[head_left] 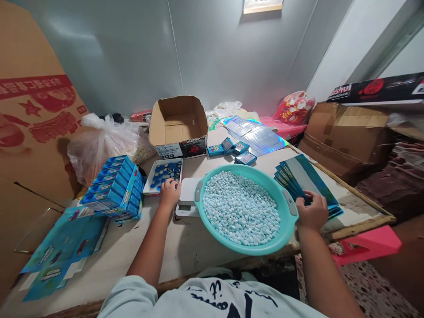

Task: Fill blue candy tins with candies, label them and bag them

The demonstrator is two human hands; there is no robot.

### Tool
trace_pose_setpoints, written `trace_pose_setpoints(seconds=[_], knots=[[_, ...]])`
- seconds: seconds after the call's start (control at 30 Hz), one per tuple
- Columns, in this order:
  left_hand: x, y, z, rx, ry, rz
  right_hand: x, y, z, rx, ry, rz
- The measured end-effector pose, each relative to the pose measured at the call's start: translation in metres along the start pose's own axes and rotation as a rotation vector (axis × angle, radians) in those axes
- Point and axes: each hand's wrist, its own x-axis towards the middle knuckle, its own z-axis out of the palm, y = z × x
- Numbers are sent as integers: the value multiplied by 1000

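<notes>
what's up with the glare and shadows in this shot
All in the head view: glare streaks the wall's upper left; rainbow sheen on the silvery sheets; soft shadow on the table beside the bowl; edges look stretched

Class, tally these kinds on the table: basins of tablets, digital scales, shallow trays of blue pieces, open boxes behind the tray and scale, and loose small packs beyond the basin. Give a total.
Basin of tablets: 1
Digital scale: 1
Shallow tray: 1
Open box: 1
Loose small packs: 4
Total: 8
</notes>
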Motion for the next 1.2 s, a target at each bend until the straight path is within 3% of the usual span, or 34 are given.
trace_pose_setpoints(seconds=[0.23, 0.37, 0.47, 0.63, 0.73, 0.8, 0.87, 0.97, 1.07, 1.1, 1.2], knots=[[-54, 3, -26, -113, -32, 114, 0, 3, 1, 21, -7, -9], [-83, -11, -26, -119, -45, -27, 1, 4, 2, 14, -14, -23], [-97, -24, -18, -210, -118, -151, 1, 0, 3, 21, -18, -10], [-101, -18, -13, -374, -238, -209, -5, -5, -3, 91, -26, -3], [-100, -9, -16, -465, -286, -274, 1, -11, -18, 172, 87, -88], [-99, -8, -16, -503, -262, -320, 20, -21, -27, 190, 195, -175], [-98, -11, -15, -580, -224, -385, 55, -39, -29, 230, 214, -253], [-94, -15, -14, -616, -159, -477, 125, -77, -7, 309, -10, -301], [-90, -17, -13, -544, -102, -515, 189, -111, 47, 130, -531, -236], [-89, -19, -12, -525, -99, -526, 204, -120, 69, 80, -644, -221], [-88, -25, -9, -490, -110, -556, 227, -136, 133, -35, -752, -190]])
